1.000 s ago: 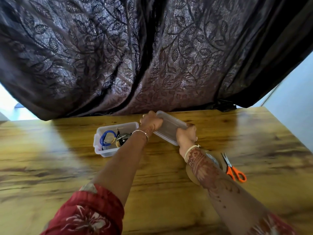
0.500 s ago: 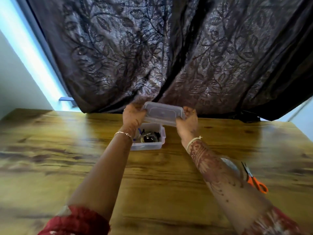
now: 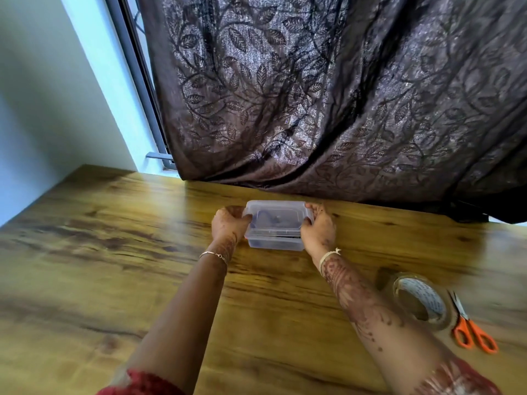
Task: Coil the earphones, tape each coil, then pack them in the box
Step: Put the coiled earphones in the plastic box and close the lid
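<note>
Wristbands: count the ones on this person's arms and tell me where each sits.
2. A thin bracelet circles the left wrist, and a pale band circles the right wrist. The sleeves could hide others higher up the arms.

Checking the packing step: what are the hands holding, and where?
The box: left hand grips its left end, right hand its right end.
</note>
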